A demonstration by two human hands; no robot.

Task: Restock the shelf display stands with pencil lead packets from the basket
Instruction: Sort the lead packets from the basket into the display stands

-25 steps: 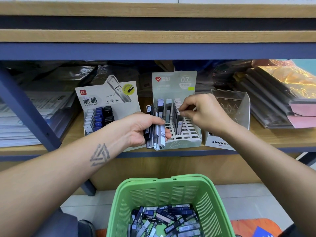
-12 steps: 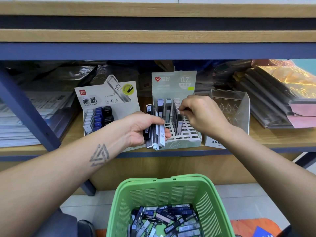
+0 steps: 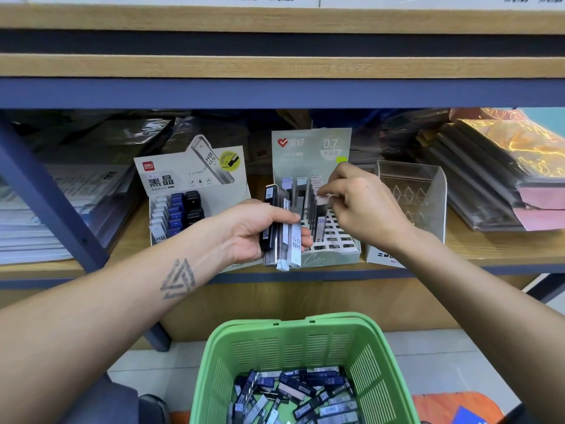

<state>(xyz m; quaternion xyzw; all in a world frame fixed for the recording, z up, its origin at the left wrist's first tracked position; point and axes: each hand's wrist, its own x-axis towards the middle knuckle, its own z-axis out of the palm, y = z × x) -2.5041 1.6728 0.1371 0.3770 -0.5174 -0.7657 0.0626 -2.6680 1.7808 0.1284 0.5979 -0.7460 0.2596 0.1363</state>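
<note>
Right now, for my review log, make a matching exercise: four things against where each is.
Things:
1. green basket
2. bunch of lead packets
3. clear acrylic stand
4. 0.7 display stand

Places:
A. gripped in the left hand
B. on the shelf, right of the right hand
C. below the shelf, holding loose packets
D. on the shelf, behind both hands

Pairs: 1-C, 2-A, 3-B, 4-D

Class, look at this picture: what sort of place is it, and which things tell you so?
Probably a stationery shop: branded lead display stands on a shelf, and a green basket of packets.
</note>
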